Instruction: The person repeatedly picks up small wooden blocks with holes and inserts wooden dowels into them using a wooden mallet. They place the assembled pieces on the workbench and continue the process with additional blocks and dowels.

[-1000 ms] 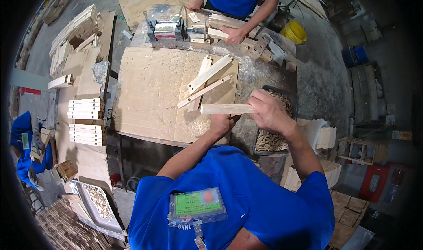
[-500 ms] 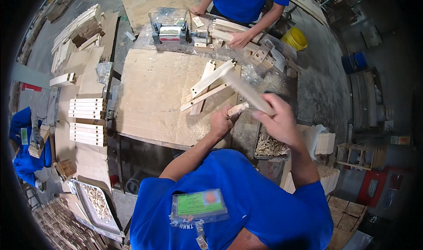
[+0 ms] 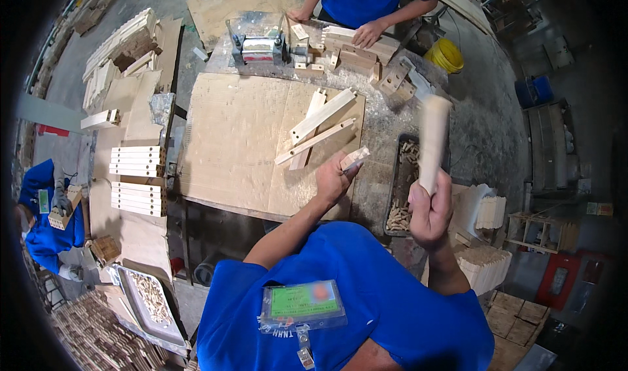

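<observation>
My left hand (image 3: 332, 180) is closed around a short pale wooden piece (image 3: 354, 158), its end sticking up past my fingers. My right hand (image 3: 432, 209) grips the lower end of a pale wooden stick (image 3: 434, 139), which stands nearly upright, slightly blurred by motion, apart from the piece. Just beyond my left hand, several wooden bars (image 3: 322, 116) lie crossed on a cardboard sheet (image 3: 229, 135). Under the stick, partly hidden by it and my right hand, sits a dark tray (image 3: 394, 198) of small wooden dowels (image 3: 399, 217).
Across the table, a co-worker's hand (image 3: 368, 33) rests on wooden bars beside a metal clamp device (image 3: 257, 49). Left, drilled bars (image 3: 136, 199) lie in rows on a side table. A gloved person (image 3: 49, 211) holds a drilled block. A yellow bucket (image 3: 445, 56) stands far right.
My right hand has swung the stick from slanting over the wooden piece to upright at the right. My left hand keeps its hold. The far co-worker's hand let go of a bar.
</observation>
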Tool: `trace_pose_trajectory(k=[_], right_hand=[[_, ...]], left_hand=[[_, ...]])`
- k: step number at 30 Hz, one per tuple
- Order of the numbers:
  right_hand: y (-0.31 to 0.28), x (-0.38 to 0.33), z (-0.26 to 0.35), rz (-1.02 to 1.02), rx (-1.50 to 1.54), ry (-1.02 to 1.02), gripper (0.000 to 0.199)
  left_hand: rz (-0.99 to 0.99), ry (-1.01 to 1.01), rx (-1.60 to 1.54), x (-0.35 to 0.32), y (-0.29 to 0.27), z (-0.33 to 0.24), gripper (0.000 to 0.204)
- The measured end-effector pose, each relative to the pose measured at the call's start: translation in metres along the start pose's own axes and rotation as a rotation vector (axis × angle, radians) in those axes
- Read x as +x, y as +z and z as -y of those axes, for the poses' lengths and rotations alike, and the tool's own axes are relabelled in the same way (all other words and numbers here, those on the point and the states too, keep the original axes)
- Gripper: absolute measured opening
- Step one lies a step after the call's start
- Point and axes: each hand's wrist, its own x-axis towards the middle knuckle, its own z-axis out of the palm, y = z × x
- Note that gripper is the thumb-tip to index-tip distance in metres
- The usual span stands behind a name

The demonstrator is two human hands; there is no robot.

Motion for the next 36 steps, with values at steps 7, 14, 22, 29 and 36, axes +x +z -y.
trace_pose_trajectory(k=[7,14,22,29,36], right_hand=[[0.008,-0.015,-0.062,0.424,0.215,0.403,0.040],[-0.011,-0.011,-0.069,0.368,1.252,0.680,0.052],[-0.006,-0.027,-0.104,0.123,1.342,0.724,0.050],[-0.011,-0.060,-0.128,-0.072,1.193,0.866,0.040],[-0.007,-0.052,-0.145,-0.098,1.191,0.902,0.037]], left_hand=[[-0.041,0.005,0.002,0.017,0.001,0.003,0.033],[0.196,-0.016,0.504,0.078,-0.018,-0.010,0.036],[0.267,0.260,1.070,0.088,-0.002,0.054,0.023],[0.251,0.302,0.913,0.090,0.005,0.067,0.024],[0.279,0.118,0.776,0.132,0.024,0.041,0.041]])
